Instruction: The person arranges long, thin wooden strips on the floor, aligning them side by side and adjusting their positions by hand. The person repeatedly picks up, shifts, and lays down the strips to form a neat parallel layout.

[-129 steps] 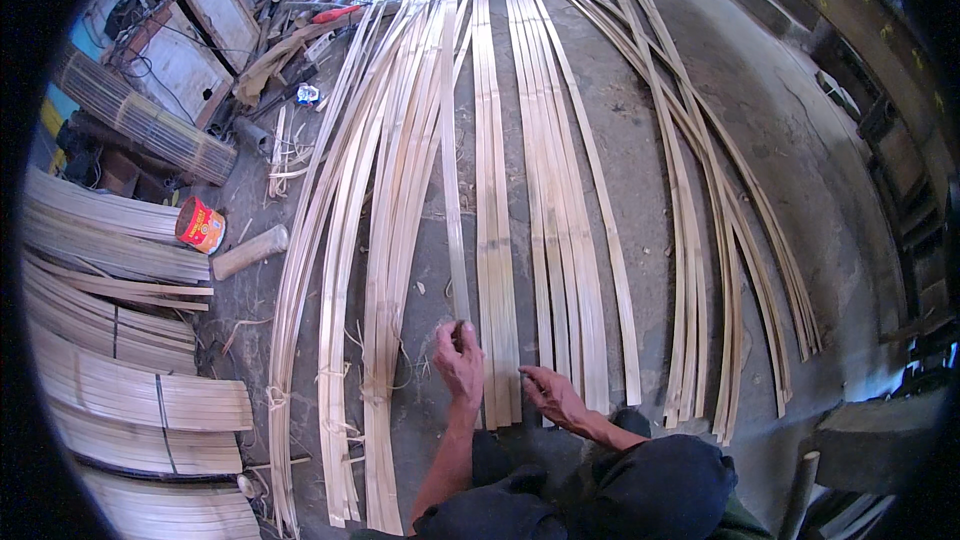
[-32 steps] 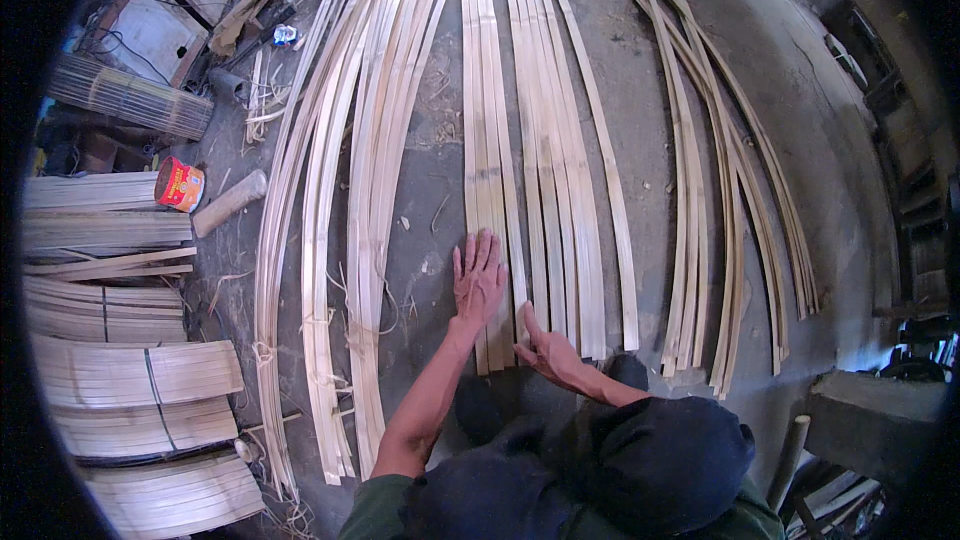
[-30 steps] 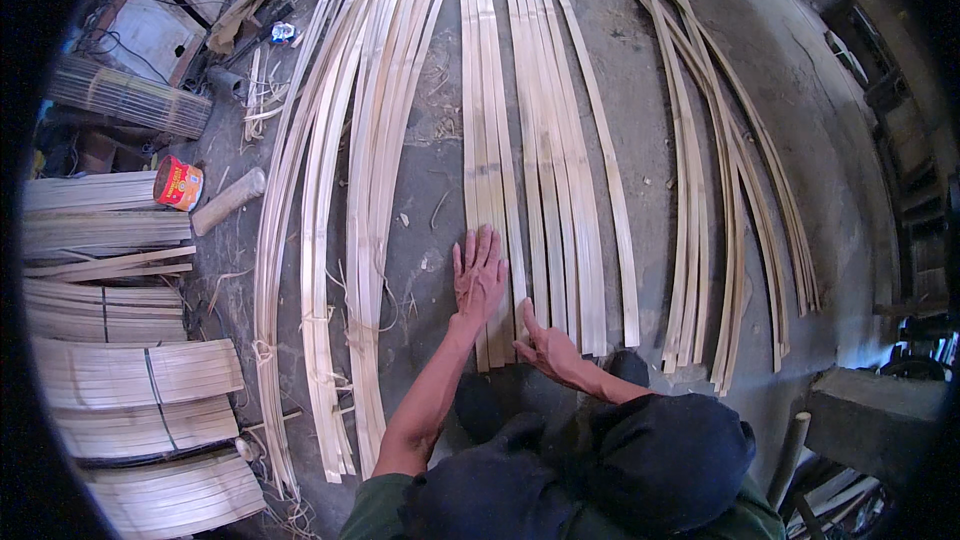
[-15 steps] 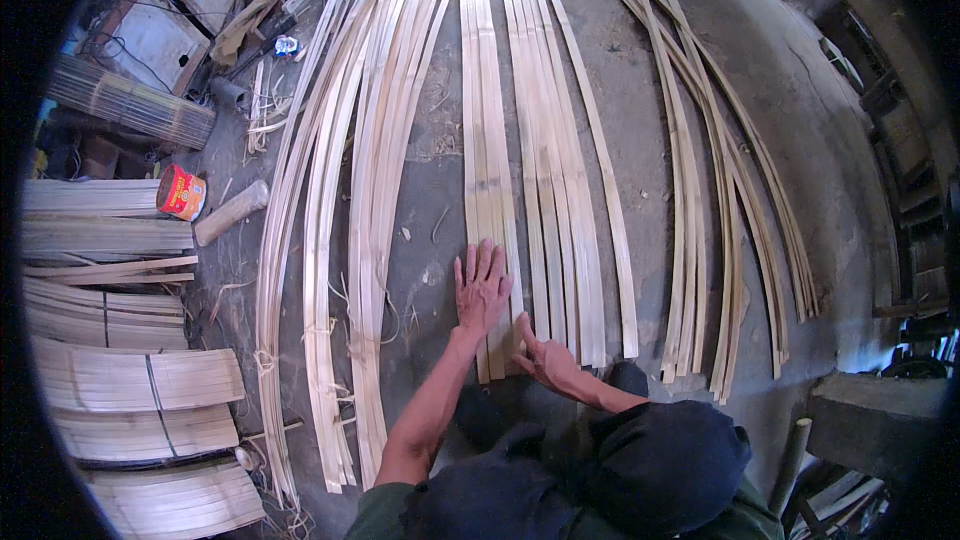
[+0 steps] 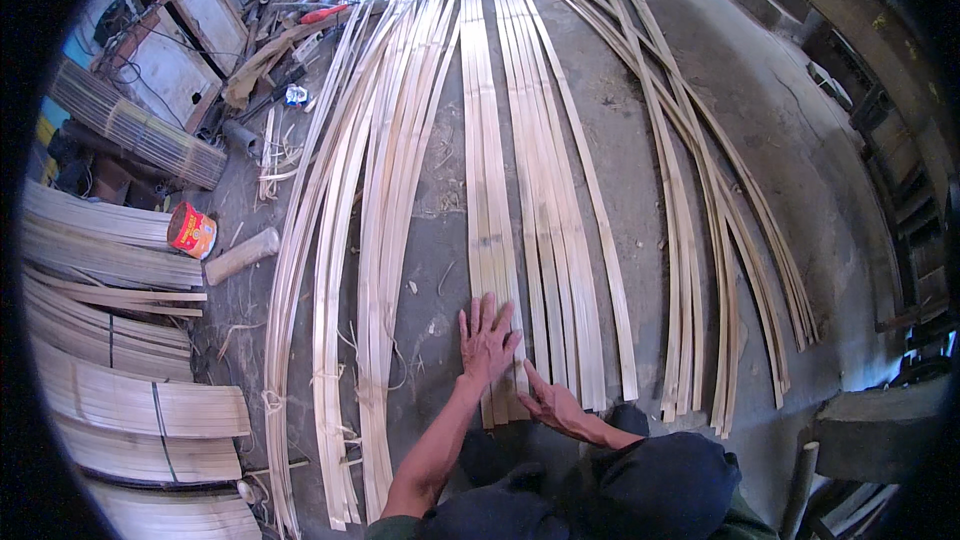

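Observation:
Long, pale bamboo strips [image 5: 487, 190] lie side by side in a narrow group on the floor, running away from me. My left hand [image 5: 488, 348] rests flat on this group near its near end, fingers spread. Beside it, my right hand [image 5: 550, 402] touches the group's right edge, thumb and fingers apart; some of its fingers are partly hidden. A second group of strips [image 5: 562, 260] lies just to the right, with a single strip [image 5: 597, 210] set apart beyond it.
Loose strips [image 5: 385, 200] spread on the left, and crossed strips [image 5: 690, 240] on the right. Tied bundles of slats [image 5: 150, 408], a red and orange tub [image 5: 192, 231] and a short wooden piece [image 5: 242, 257] line the far left. A dark block [image 5: 870, 420] stands at lower right.
The view has tilted up, so everything sits lower and the strips' far ends now show. Both hands keep nearly the same place on the strips.

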Tool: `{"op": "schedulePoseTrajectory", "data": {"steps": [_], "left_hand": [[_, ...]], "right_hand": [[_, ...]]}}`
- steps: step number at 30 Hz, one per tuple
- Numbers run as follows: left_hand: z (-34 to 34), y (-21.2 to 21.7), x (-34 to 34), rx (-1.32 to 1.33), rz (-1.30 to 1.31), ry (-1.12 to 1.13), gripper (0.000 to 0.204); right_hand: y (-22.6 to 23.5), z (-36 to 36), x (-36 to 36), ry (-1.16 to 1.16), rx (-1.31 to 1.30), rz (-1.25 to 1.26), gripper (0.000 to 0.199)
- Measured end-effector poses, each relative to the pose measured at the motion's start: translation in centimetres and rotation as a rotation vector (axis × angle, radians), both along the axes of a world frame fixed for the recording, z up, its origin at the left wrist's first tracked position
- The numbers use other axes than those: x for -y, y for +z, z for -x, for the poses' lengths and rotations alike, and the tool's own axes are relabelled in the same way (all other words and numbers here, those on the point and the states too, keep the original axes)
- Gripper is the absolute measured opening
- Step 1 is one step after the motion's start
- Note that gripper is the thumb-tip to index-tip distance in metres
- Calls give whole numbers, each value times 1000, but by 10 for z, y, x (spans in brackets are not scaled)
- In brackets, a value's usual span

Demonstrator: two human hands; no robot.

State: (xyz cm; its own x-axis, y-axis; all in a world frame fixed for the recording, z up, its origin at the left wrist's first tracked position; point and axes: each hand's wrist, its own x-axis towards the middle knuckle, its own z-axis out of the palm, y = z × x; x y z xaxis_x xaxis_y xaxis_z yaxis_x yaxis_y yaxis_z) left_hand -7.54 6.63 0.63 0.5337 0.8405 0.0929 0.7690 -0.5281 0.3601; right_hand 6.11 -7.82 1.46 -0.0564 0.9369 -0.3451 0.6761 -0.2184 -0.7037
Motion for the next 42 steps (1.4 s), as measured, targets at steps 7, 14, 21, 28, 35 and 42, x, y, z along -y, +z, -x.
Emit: {"op": "schedulePoseTrajectory", "data": {"steps": [7,14,21,28,35,42], "left_hand": [[-8,-2,1,-20,-7,12,63],[-27,6,17,10,-45,45,69],[-80,10,41,46,-6,-154,68],[-96,5,54,3,41,-298,63],[-96,7,54,1,54,-314,63],[-93,5,53,97,52,-277,59]], "right_hand": [[-34,-62,-4,-339,-6,-327,57],[14,-116,4,-510,477,-318,61],[2,-130,13,-499,505,-265,57],[-16,-110,18,-497,145,-414,56],[-5,-108,20,-597,44,-312,64],[23,-91,20,-641,8,-482,65]]}}
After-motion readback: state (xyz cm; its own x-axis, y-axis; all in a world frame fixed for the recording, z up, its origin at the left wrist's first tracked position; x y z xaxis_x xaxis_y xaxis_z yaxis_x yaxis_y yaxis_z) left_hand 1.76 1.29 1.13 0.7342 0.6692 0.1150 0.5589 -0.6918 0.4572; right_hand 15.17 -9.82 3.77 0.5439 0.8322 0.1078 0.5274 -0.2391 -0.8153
